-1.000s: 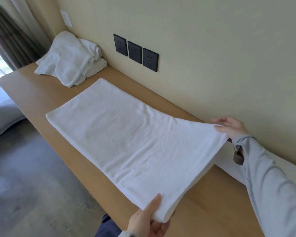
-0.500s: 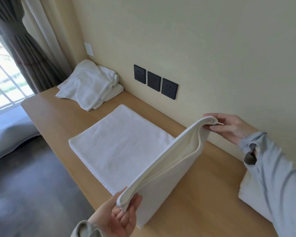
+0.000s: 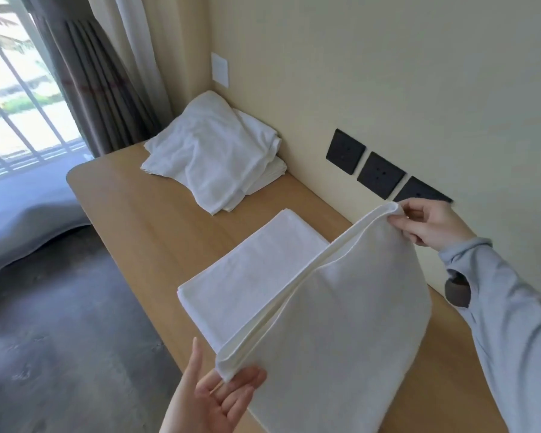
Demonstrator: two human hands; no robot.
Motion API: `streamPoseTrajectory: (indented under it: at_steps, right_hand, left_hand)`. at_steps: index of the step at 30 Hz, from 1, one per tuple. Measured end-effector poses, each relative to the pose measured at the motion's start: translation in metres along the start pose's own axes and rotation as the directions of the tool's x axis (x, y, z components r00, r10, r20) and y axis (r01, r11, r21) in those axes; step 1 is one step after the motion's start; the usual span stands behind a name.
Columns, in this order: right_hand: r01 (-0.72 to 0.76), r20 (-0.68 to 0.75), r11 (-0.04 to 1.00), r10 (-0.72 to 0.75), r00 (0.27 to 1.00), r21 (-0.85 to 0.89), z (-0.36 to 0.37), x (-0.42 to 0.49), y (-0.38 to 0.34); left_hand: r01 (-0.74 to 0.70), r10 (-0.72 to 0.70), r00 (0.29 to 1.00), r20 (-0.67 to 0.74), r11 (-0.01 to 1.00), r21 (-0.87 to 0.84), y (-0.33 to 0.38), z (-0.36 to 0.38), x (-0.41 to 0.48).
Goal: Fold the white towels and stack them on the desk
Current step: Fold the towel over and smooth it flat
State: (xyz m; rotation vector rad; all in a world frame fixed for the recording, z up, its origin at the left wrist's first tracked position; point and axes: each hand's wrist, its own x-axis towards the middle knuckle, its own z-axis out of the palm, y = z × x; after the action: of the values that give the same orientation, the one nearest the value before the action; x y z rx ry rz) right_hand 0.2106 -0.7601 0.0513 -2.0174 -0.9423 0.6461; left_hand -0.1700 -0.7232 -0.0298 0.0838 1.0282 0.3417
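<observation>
While the left hand (image 3: 214,398) sits nearest, palm up at the bottom edge with thumb raised and fingers loosely spread, it pinches the near corner of the white towel (image 3: 341,323) between fingertips and thumb side. From that corner the lifted half of the towel rises like a tent, its doubled edge running up and to the right, and the lower part drapes down onto the wooden desk (image 3: 156,232). Farther right, the right hand (image 3: 431,223), in a pale grey sleeve (image 3: 506,323) with a thumb hole, is closed in a pinch on the far upper corner of that edge, close to the wall. Left of the raised fold, the rest of the towel lies flat on the desk in neat layers. Beyond it, at the far end of the desk against the wall, rests a rumpled pile of white towels (image 3: 219,157). Three black wall sockets (image 3: 378,175) line the wall on the right, and brown curtains (image 3: 91,76) hang beside a barred window at far left.
</observation>
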Motion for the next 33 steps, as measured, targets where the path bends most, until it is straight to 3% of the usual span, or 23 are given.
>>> streamPoseTrajectory:
  at_steps: [2, 5, 8, 12, 18, 23, 26, 28, 30, 31, 33]
  right_hand:
    - [0.004, -0.031, 0.999, -0.005, 0.999, -0.036, 0.027, 0.029, -0.008]
    - [0.017, -0.056, 0.989, -0.025, 0.998, -0.144, 0.071, 0.069, -0.018]
    - [0.008, -0.071, 0.966, -0.027, 0.997, -0.257, 0.115, 0.106, -0.021]
    - [-0.075, -0.093, 0.929, 0.044, 0.995, -0.362, 0.168, 0.150, -0.011]
    - [-0.174, -0.024, 0.921, 0.176, 0.984, -0.348, 0.232, 0.186, 0.030]
    - [-0.218, -0.052, 0.849, 0.221, 0.974, -0.482, 0.257, 0.199, 0.049]
    - [-0.175, -0.094, 0.726, 0.152, 0.984, -0.665, 0.266, 0.195, 0.049]
    - [-0.086, -0.133, 0.650, -0.023, 0.991, -0.755, 0.272, 0.187, 0.050]
    - [0.106, -0.099, 0.671, -0.260, 0.960, -0.734, 0.277, 0.172, 0.049]
    - [0.236, -0.030, 0.648, -0.371, 0.928, -0.724, 0.277, 0.165, 0.050]
    - [0.420, 0.144, 0.536, -0.481, 0.865, -0.732, 0.271, 0.160, 0.056]
  left_hand:
    - [-0.102, 0.099, 0.995, 0.024, 0.985, 0.141, 0.022, -0.010, 0.012]
    - [-0.245, 0.285, 0.958, -0.011, 0.842, 0.480, 0.049, -0.022, 0.034]
    - [-0.304, 0.447, 0.889, -0.099, 0.738, 0.602, 0.076, -0.038, 0.066]
    - [-0.359, 0.563, 0.819, -0.110, 0.652, 0.668, 0.109, -0.048, 0.111]
    - [-0.291, 0.527, 0.829, -0.186, 0.691, 0.661, 0.128, -0.067, 0.163]
    - [-0.254, 0.587, 0.783, -0.203, 0.601, 0.757, 0.130, -0.075, 0.175]
    - [-0.316, 0.741, 0.662, -0.114, 0.414, 0.854, 0.129, -0.063, 0.172]
    - [-0.377, 0.871, 0.488, 0.059, 0.150, 0.914, 0.126, -0.055, 0.172]
    - [-0.301, 0.882, 0.388, 0.268, -0.154, 0.941, 0.122, -0.049, 0.174]
    - [-0.266, 0.857, 0.391, 0.337, -0.245, 0.932, 0.123, -0.048, 0.176]
    - [-0.229, 0.825, 0.413, 0.385, -0.315, 0.921, 0.128, -0.050, 0.187]
